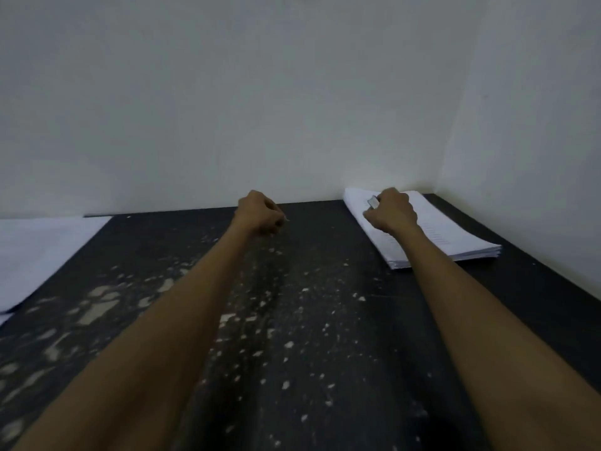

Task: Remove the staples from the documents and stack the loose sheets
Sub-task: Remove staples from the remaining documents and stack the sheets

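Note:
A thick stack of printed documents (455, 232) lies at the far right of the dark table (292, 320), near the wall corner. My right hand (392, 209) hovers over the stack's near left part, fingers curled round a small metal staple remover (373, 202). My left hand (260, 213) is stretched out over the middle back of the table, fingers curled, pinching a tiny pale thing (285, 219) at its fingertips that looks like a staple. Loose white sheets (39, 252) lie at the far left edge of the table.
The black tabletop is worn, with many pale chipped patches. A plain white wall (260, 109) runs along the back edge and a second wall closes the right side. Both my forearms reach across the middle of the table.

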